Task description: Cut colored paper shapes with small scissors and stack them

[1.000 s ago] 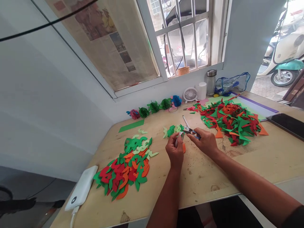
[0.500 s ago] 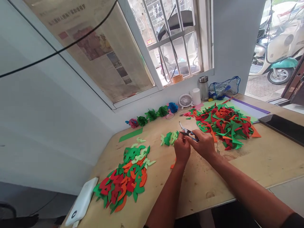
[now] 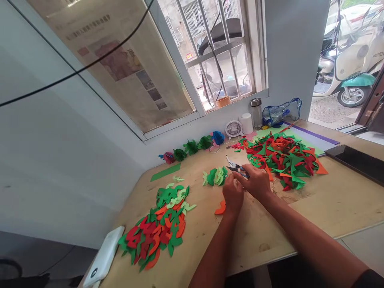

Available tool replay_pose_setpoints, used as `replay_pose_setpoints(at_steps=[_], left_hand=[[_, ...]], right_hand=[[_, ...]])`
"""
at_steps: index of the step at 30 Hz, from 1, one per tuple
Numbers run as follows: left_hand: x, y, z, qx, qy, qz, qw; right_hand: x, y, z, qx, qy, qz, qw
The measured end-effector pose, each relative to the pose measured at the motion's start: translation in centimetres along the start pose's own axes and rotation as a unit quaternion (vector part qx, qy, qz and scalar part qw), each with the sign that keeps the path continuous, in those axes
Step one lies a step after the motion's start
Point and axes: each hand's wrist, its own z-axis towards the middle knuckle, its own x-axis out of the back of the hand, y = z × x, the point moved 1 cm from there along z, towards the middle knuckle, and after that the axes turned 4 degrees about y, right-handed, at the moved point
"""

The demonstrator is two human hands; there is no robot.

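My right hand (image 3: pixel 256 180) is closed on scissors or pliers with pale and dark blades (image 3: pixel 232 163), which point up and left. Close against it, my left hand (image 3: pixel 234 194) has its fingers pressed together; what they hold, if anything, is too small to tell. Green and light green paper pieces (image 3: pixel 216 176) lie just left of the hands. An orange piece (image 3: pixel 221 208) rests beside my left wrist. Farther left spreads a heap of curved red, orange and green cutouts (image 3: pixel 159 228). A larger heap of pointed scraps (image 3: pixel 288 158) lies to the right.
Paper flowers (image 3: pixel 192 147), a small fan (image 3: pixel 233 129), a white cylinder (image 3: pixel 246 123), a glass bottle (image 3: pixel 256 113) and a clear pouch (image 3: pixel 282 112) line the wall. A black tray (image 3: pixel 357 162) is at the right, a white device (image 3: pixel 103 256) at the left edge, a green strip (image 3: pixel 165 172) at the back left.
My left hand has shifted slightly right and down, uncovering more of the orange piece and the green pieces. My right hand keeps its hold on the tool.
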Motion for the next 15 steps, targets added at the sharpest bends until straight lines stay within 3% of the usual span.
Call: replay_pose_setpoints(at_steps=[1, 6, 10, 15], left_hand=[[0.9, 0.0, 0.0, -0.003, 0.002, -0.013, 1.0], [4.2, 0.3, -0.3, -0.037, 0.13, -0.008, 0.991], [4.9, 0.3, -0.4, -0.118, 0.155, 0.03, 0.98], [5.4, 0.0, 0.1, -0.148, 0.152, 0.096, 0.972]], right_hand=[[0.0, 0.0, 0.0, 0.006, -0.007, -0.007, 1.0], [-0.5, -0.2, -0.4, 0.039, -0.035, -0.042, 0.998], [-0.9, -0.4, -0.7, 0.066, -0.055, -0.058, 0.995], [-1.3, -0.9, -1.2, 0.092, -0.082, -0.078, 0.989]])
